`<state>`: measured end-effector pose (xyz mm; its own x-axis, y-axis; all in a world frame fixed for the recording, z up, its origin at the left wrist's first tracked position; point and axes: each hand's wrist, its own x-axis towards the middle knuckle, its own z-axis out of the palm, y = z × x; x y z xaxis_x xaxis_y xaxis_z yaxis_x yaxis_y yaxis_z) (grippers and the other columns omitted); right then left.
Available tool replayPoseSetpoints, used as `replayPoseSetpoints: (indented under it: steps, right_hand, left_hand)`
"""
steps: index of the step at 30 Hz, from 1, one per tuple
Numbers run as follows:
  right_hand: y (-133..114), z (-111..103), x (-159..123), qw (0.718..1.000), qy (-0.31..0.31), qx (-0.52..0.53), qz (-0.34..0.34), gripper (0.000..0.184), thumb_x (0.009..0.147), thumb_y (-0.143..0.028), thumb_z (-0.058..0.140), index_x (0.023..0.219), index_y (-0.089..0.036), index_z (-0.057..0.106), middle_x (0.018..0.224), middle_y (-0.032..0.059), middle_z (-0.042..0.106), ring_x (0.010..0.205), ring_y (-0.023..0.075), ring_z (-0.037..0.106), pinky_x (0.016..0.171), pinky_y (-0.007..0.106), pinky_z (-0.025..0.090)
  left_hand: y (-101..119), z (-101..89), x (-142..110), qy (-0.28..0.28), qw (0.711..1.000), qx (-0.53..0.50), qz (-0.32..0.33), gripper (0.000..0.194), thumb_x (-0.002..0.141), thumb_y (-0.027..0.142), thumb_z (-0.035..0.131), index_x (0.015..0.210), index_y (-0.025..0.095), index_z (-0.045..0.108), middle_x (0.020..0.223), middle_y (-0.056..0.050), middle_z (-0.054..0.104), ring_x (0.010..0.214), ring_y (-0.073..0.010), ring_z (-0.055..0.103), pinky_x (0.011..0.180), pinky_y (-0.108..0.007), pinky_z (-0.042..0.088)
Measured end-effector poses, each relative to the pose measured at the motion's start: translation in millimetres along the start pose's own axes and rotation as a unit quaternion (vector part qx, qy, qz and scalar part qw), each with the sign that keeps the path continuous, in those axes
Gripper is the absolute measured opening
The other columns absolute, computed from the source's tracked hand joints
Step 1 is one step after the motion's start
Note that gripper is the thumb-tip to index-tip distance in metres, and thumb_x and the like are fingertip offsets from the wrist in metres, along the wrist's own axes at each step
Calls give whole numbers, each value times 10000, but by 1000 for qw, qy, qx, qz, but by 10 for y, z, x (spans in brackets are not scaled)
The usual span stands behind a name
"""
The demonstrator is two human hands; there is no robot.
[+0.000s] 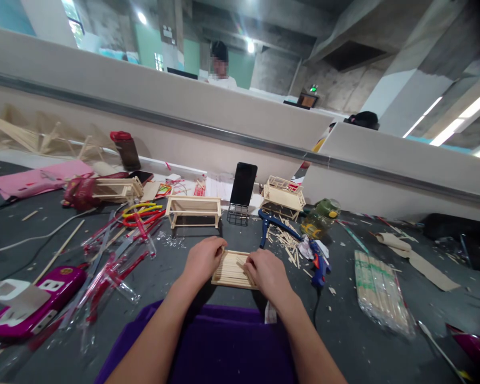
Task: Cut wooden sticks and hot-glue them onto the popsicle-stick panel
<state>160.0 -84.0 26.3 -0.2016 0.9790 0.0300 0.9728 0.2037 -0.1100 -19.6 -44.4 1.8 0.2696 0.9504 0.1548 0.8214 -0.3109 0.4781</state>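
A small slatted panel of thin wooden sticks (232, 273) lies on the dark table in front of me. My left hand (203, 262) is closed, its thumb and fingers pinching the panel's far left corner. My right hand (269, 273) is closed over the panel's right side, and a short wooden stick (241, 262) pokes out from its fingertips. The undersides of the right fingers are hidden. Just beyond the hands stands a small wooden stick bench (194, 212). A phone (244, 184) leans upright on a wire stand (238, 213).
A blue glue gun (320, 266) lies right of my hands, near cut stick scraps (286, 242) and blue cutters (280, 221). Packaged sticks (380, 288) lie farther right. Left are plastic wrappers (104, 282) and a purple power strip (36, 304). A person (221, 66) is beyond the partition (164, 117).
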Motion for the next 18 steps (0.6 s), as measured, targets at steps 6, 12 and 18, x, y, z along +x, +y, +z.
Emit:
replayPoseSetpoints:
  steps: [6,12,18]
  right_hand:
    - [63,-61,-45,999,5,33,-18,222,899,-295,493,803,-220,679,855,42,670,862,182,590,673,251,366]
    - [380,-155,-92,992,69,73,74,155,864,-212,495,785,-215,628,801,19,654,792,158,583,646,241,343]
    - [448,-33,-114,985,49,59,152,177,860,-275,496,727,-210,592,735,24,640,694,168,569,566,250,290]
  left_hand:
    - [-1,3,3,4,1000,6,3,260,794,133,494,955,249,660,969,-30,680,902,-192,595,739,-259,396]
    - [13,-14,-1,0,1000,-4,-1,238,800,154,500,943,255,662,954,-28,679,899,-192,600,729,-257,398]
    - [11,-1,-6,11,1000,7,7,232,805,164,486,924,263,658,926,-20,674,897,-193,605,733,-263,402]
